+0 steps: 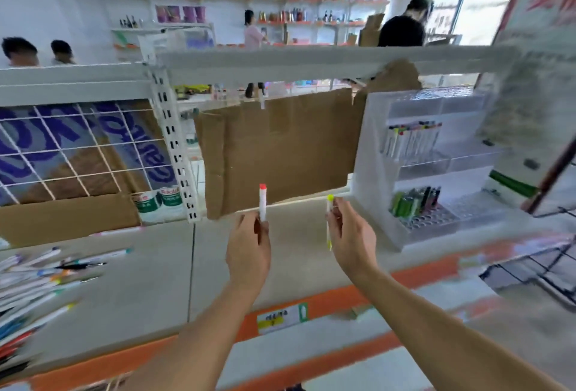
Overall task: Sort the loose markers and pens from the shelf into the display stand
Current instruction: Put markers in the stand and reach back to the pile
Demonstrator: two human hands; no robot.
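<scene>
My left hand (248, 247) grips a white marker with a red cap (262, 200), held upright above the shelf. My right hand (350, 236) pinches a white marker with yellow-green ends (329, 222), also upright. Both hands hover over the grey shelf (149, 291) near its middle. The clear tiered display stand (436, 166) sits to the right, a little beyond my right hand. Its middle tier holds a row of markers (411, 138) and its lower tier holds green and dark pens (414, 202). A pile of loose markers and pens (34, 284) lies at the shelf's left end.
A cardboard sheet (280, 147) hangs behind the hands from the upper shelf rail (280, 63). A white wire grid (78, 147) backs the left bay. An orange price strip (311, 306) runs along the shelf front. Several people stand in the aisles beyond.
</scene>
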